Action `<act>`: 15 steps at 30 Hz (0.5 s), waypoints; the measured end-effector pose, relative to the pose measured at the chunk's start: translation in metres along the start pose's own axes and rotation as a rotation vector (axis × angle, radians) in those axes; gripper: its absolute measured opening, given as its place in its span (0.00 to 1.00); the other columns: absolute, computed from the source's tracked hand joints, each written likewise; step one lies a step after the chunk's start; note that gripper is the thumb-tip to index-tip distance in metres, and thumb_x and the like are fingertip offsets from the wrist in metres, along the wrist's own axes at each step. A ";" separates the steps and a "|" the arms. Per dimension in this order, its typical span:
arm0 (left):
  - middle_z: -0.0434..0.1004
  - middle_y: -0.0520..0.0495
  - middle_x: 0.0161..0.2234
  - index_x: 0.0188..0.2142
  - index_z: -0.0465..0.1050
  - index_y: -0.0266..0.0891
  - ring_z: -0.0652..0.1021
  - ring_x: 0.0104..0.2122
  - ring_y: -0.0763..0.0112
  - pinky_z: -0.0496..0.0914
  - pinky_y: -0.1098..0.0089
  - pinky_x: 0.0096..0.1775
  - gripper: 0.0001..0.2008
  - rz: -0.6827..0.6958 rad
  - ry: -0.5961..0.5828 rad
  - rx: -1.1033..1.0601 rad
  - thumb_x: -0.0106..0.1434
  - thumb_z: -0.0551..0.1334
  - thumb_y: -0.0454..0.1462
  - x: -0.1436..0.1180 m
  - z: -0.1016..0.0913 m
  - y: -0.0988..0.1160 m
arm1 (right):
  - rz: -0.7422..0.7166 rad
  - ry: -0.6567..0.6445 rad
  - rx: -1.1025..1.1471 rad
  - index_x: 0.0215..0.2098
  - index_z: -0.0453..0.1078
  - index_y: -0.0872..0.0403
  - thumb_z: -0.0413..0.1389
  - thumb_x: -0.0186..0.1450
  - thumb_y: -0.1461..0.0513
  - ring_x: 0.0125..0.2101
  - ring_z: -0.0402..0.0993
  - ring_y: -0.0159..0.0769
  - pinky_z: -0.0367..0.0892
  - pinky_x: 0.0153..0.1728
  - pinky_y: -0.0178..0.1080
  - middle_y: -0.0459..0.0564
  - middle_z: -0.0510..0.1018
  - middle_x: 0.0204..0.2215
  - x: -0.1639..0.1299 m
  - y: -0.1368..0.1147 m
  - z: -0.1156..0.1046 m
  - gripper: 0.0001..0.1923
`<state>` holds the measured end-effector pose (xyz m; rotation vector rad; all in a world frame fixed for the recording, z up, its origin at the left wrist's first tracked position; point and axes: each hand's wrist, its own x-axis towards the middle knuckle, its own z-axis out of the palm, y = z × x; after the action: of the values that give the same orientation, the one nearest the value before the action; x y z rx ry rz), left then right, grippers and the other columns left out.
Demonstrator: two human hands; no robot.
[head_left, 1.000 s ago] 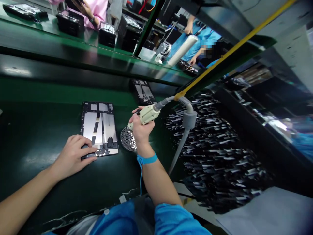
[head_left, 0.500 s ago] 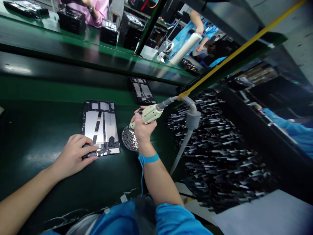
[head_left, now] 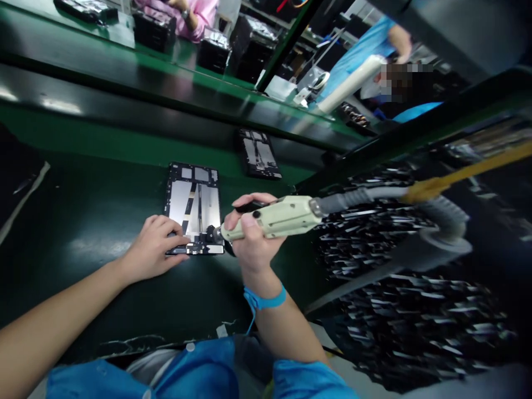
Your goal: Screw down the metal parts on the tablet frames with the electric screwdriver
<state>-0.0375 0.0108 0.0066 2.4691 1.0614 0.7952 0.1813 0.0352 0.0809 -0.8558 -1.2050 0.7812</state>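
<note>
While the tablet frame (head_left: pixel 193 206) is lying flat on the green belt (head_left: pixel 83 183), its near edge is being pressed down by the left hand (head_left: pixel 154 247), whose fingers are spread flat over the frame's lower left corner. A pale screwdriver (head_left: pixel 274 218) is being gripped by the right hand (head_left: pixel 254 235), the fingers wrapped fully round its body, and its dark tip is being held at the frame's lower right corner, just beside the left fingertips; whether the tip is touching the frame cannot be told. A grey hose (head_left: pixel 361 197) is being led from the back of the screwdriver off to the right, where it is being joined by a yellow line (head_left: pixel 465 174) and a thicker grey tube (head_left: pixel 440 233). A blue wrist strap (head_left: pixel 266 299) is being worn on the right wrist, with a thin blue cord hanging from it. Blue sleeves (head_left: pixel 199 374) are being seen at the bottom edge. A second frame (head_left: pixel 260 154) is lying farther up the belt, well apart from the first. To the right of the belt, a dark tray of small shiny parts (head_left: pixel 399 288) is being shown, blurred. Beyond the belt, black stacks (head_left: pixel 154 29) are standing on a far bench, and people in pink (head_left: pixel 195 14) and blue (head_left: pixel 366 47) are being glimpsed there.
</note>
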 end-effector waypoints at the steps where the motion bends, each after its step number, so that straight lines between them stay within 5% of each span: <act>1: 0.76 0.43 0.46 0.50 0.79 0.45 0.73 0.48 0.57 0.64 0.53 0.52 0.13 0.000 -0.008 -0.006 0.68 0.67 0.43 0.000 -0.001 0.000 | 0.027 -0.060 0.022 0.49 0.67 0.44 0.59 0.66 0.58 0.20 0.71 0.27 0.71 0.21 0.36 0.45 0.75 0.39 -0.008 -0.002 0.006 0.13; 6: 0.75 0.44 0.47 0.50 0.78 0.45 0.72 0.48 0.58 0.62 0.53 0.52 0.12 0.004 -0.024 -0.026 0.68 0.68 0.42 0.001 -0.003 0.001 | 0.078 -0.242 0.114 0.50 0.68 0.46 0.61 0.67 0.59 0.22 0.74 0.26 0.73 0.26 0.36 0.44 0.77 0.39 -0.032 0.001 0.021 0.13; 15: 0.76 0.46 0.46 0.47 0.77 0.46 0.72 0.48 0.59 0.61 0.55 0.52 0.09 -0.013 -0.026 -0.040 0.68 0.67 0.41 0.003 -0.004 0.003 | 0.096 -0.262 0.089 0.49 0.68 0.47 0.61 0.67 0.59 0.22 0.74 0.26 0.74 0.25 0.36 0.45 0.77 0.39 -0.035 0.002 0.021 0.13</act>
<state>-0.0366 0.0112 0.0125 2.4298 1.0414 0.7713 0.1542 0.0090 0.0660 -0.7583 -1.3550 1.0416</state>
